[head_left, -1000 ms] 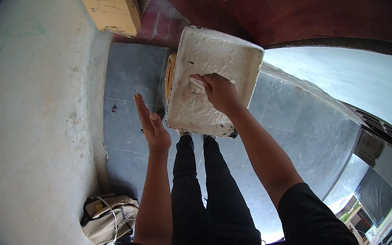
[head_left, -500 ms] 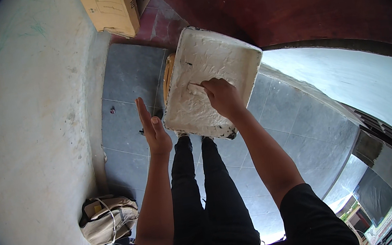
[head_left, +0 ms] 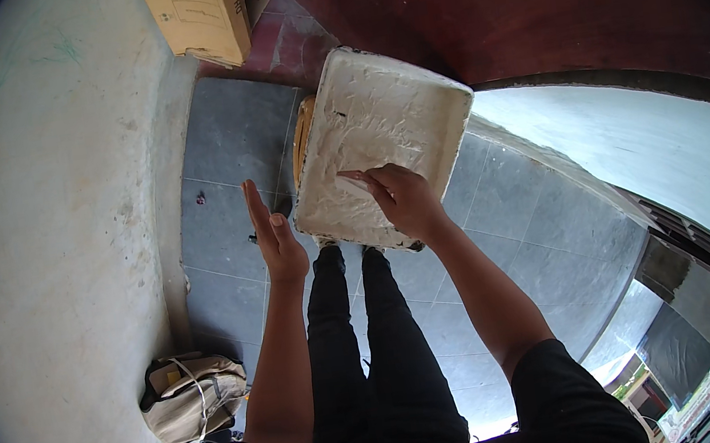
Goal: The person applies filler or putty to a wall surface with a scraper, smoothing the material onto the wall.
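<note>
A rectangular white tray point(head_left: 452, 124) with raised, stained edges stands in front of my legs. Lumpy, off-white paste point(head_left: 381, 115) is spread across its bottom. My right hand point(head_left: 409, 200) is over the near half of the tray, fingers closed around a small flat scraper point(head_left: 351, 175). The scraper's thin edge points left, and its lower part lies against the paste. To the left of the tray, my left hand point(head_left: 280, 245) is held up in the air with straight fingers and a raised thumb. Nothing is in it.
A yellowish wooden piece point(head_left: 303, 139) shows under the tray's left side. A cardboard box point(head_left: 198, 14) stands at the far left, by the pale wall point(head_left: 61, 233). A beige bag point(head_left: 195, 404) rests near left on the grey tiled floor point(head_left: 240, 129). Dark red surface point(head_left: 523, 2) at far right.
My right hand has drawn the scraper toward me through the paste, and the scraper's flat face shows more. My left hand has barely moved and remains open.
</note>
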Action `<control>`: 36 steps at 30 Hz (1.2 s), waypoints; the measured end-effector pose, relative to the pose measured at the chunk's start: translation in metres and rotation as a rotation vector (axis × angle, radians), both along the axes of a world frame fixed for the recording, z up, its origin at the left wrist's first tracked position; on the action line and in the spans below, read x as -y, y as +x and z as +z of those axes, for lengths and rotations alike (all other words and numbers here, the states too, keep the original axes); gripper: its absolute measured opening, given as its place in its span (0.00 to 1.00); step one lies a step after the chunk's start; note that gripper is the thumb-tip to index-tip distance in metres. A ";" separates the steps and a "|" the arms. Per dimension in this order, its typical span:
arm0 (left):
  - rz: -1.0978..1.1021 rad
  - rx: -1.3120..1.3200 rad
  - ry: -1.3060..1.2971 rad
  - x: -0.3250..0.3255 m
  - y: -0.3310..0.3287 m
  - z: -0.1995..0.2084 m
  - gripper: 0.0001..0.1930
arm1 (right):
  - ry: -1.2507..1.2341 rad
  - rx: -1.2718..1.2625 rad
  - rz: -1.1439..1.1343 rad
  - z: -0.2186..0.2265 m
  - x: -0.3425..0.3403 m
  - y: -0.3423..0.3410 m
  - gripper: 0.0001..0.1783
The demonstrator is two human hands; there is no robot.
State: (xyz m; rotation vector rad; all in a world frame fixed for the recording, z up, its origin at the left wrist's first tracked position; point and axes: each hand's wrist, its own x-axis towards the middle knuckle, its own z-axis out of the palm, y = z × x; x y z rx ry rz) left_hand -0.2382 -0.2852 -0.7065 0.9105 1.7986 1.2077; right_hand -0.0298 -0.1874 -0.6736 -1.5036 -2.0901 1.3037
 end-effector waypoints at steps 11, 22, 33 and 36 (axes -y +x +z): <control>0.015 -0.029 0.010 0.004 -0.007 0.000 0.43 | 0.106 0.140 -0.281 -0.012 -0.031 0.045 0.10; 0.004 -0.015 -0.005 0.001 -0.002 0.001 0.44 | 0.530 0.234 0.078 -0.025 0.046 -0.020 0.15; 0.007 -0.026 -0.006 -0.001 -0.005 -0.002 0.43 | 0.224 0.228 -0.456 -0.012 -0.033 0.039 0.10; -0.002 0.003 0.000 -0.002 0.006 -0.002 0.43 | 0.323 0.360 -0.382 -0.032 -0.040 0.039 0.10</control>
